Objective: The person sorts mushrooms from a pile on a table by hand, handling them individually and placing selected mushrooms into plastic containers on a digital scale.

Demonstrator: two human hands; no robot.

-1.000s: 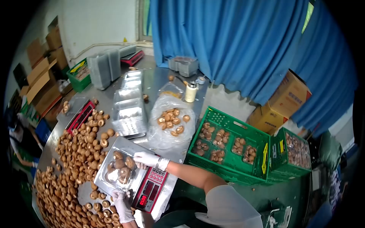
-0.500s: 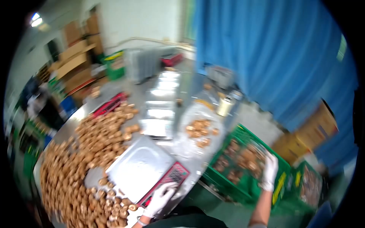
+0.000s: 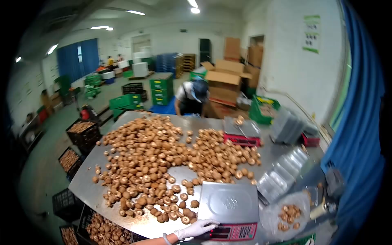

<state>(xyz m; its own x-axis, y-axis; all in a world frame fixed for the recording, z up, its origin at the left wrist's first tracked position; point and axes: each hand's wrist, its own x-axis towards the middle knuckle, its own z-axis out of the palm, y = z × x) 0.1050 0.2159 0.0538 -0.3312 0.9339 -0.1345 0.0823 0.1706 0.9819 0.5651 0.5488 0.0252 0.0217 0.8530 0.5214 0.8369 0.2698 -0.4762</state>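
My left hand [image 3: 197,230], in a white glove, rests at the front left edge of the red scale [image 3: 245,231], its fingers stretched over the display side. The scale's metal plate [image 3: 228,202] is bare. A large heap of brown mushrooms [image 3: 143,151] spreads over the metal table [image 3: 90,179] to the left of and beyond the scale. Right of the scale, more mushrooms [image 3: 290,213] lie on a clear plastic bag [image 3: 267,218]. Stacked clear trays [image 3: 281,173] stand behind the bag. My right hand is out of view.
Across the table a person [image 3: 192,97] in a blue cap bends down. A second scale [image 3: 241,139] stands at the far side. Crates of mushrooms [image 3: 104,230] are at the lower left. Cardboard boxes [image 3: 224,79] and green crates [image 3: 161,87] stand behind; a blue curtain [image 3: 361,134] hangs right.
The view has swung left. The mushroom-filled tray left the scale and was in my right hand over the green crate; that hand is now out of view. My left hand remains at the scale.
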